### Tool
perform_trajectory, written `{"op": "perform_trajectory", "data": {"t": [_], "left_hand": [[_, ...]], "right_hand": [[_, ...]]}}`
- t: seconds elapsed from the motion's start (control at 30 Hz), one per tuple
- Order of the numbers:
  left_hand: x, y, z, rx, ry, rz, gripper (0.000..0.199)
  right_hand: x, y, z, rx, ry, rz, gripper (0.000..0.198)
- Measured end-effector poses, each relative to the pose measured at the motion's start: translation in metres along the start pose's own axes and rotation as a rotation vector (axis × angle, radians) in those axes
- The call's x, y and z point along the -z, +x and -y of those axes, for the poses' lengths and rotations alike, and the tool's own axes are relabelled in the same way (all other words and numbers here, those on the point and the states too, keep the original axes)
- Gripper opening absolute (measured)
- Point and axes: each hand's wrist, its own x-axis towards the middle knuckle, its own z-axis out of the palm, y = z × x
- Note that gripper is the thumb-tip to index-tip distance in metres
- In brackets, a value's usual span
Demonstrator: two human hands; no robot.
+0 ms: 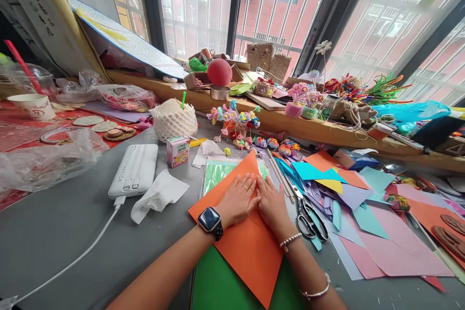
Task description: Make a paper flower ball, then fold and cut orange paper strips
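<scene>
A sheet of orange paper (250, 256) lies at a slant on top of a green sheet (214, 281), its upper part folded to a point. My left hand (240, 198), with a ring and a black watch (209, 220) at the wrist, lies flat on the paper, fingers stretched out. Pressed down beside it along the right edge is my right hand (271, 201), fingers also extended, a beaded bracelet (290, 240) on its wrist. The two hands nearly meet at the thumbs. Scissors (308, 218) with black handles lie just right of my right hand.
Left of the paper are a white power bank (134, 169) with a cable, a crumpled tissue (160, 196), a small pink box (178, 150) and a coconut (174, 120) with a green straw. Coloured paper pieces (395, 242) spread over the right side. Craft flowers (236, 118) stand behind.
</scene>
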Motion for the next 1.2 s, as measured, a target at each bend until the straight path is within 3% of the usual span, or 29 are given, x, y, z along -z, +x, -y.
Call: {"op": "perform_trajectory", "data": {"t": [0.47, 0.77, 0.9, 1.03, 1.2], "left_hand": [[0.007, -0.003, 0.002, -0.044, 0.003, 0.051, 0.06], [0.035, -0.007, 0.013, -0.126, -0.022, 0.21, 0.055], [0.026, -0.005, 0.001, -0.046, -0.028, 0.107, 0.043], [0.011, -0.009, -0.006, -0.016, -0.024, 0.045, 0.049], [0.008, -0.012, -0.004, -0.029, -0.005, 0.037, 0.052]], "right_hand": [[0.012, 0.004, -0.01, 0.088, -0.033, -0.026, 0.041], [0.013, -0.015, 0.008, 0.036, 0.0, -0.045, 0.04], [0.012, -0.019, 0.019, -0.016, 0.011, -0.033, 0.043], [0.013, -0.018, 0.019, -0.059, 0.038, 0.022, 0.048], [0.015, -0.016, 0.017, -0.061, 0.016, 0.034, 0.051]]}}
